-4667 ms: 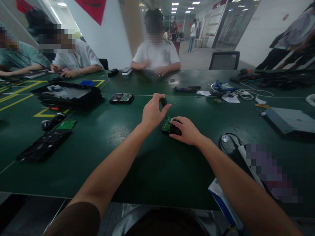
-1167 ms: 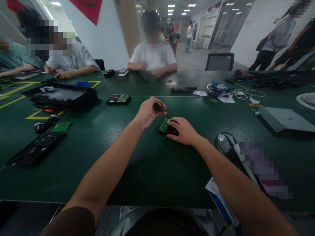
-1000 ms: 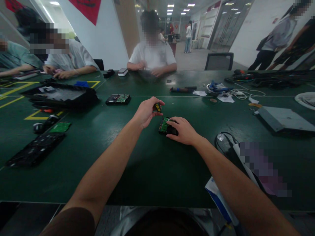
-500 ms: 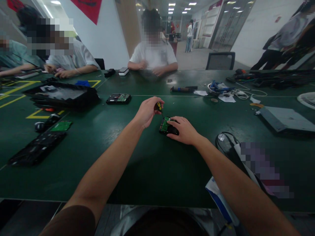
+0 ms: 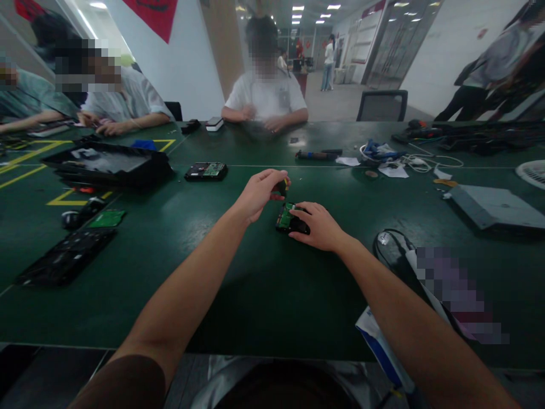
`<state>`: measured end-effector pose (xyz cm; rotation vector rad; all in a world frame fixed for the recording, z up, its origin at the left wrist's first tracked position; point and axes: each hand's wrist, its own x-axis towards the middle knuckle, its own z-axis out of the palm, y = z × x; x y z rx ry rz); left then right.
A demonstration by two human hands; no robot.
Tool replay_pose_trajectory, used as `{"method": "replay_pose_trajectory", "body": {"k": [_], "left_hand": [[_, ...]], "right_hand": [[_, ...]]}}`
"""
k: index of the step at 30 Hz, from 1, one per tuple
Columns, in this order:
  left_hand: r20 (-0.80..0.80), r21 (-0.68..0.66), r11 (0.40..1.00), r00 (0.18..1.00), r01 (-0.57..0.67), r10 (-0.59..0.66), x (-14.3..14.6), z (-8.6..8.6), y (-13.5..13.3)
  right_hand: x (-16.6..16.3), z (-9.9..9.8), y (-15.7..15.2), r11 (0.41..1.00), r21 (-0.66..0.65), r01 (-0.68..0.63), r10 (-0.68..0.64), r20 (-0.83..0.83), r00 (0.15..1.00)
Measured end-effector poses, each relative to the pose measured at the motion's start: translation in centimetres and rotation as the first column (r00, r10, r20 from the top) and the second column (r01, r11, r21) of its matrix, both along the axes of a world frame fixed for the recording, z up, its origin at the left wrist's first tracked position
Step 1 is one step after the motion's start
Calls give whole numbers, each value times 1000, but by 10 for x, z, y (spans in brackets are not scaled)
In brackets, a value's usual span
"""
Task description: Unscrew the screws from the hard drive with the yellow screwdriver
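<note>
A small black hard drive with a green circuit board (image 5: 286, 217) lies on the green table (image 5: 264, 284) in front of me. My right hand (image 5: 319, 226) rests on its right side, fingers curled over it and holding it down. Just above the board, my left hand (image 5: 258, 194) pinches the black handle of a short screwdriver (image 5: 281, 187), which has yellow and red marks. The screwdriver's tip points down toward the board; whether it touches is hidden by my fingers.
Another hard drive (image 5: 205, 171) lies farther back on the left, beside a black open case (image 5: 106, 165). A loose green board (image 5: 107, 218) and a black panel (image 5: 63, 264) lie at left. Cables (image 5: 400, 159) and a grey panel (image 5: 494, 207) lie at right. Several people sit across the table.
My left hand has turned the screwdriver handle between its fingers above the board. My right hand has stayed on the drive, which has not moved.
</note>
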<state>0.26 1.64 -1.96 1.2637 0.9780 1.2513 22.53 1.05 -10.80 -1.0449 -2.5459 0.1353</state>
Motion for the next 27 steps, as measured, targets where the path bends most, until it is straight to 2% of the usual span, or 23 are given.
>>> {"method": "replay_pose_trajectory", "body": {"k": [3,5,8,14,22,27], "left_hand": [[-147,43,998,987,-51,57,-4,3,1],[-168,11,1000,985,-26,28,-6,5,-1],[-104,-83,995,993,50,-59,-5,8,-4],[92,-226,966,990,122,-103,1,9,-9],[-76,-187,982,996,27,-42,-9,9,-3],[16,-188,981,999,47,-45,0,10,-8]], "right_hand": [[0,1,0,1000,-3,-1,1,7,1000],[0,0,0,1000,-3,-1,1,2,1000],[0,0,0,1000,7,-2,2,-5,1000],[0,0,0,999,30,-11,10,13,1000],[0,1,0,1000,16,-8,8,6,1000],[0,1,0,1000,8,-8,8,-1,1000]]}}
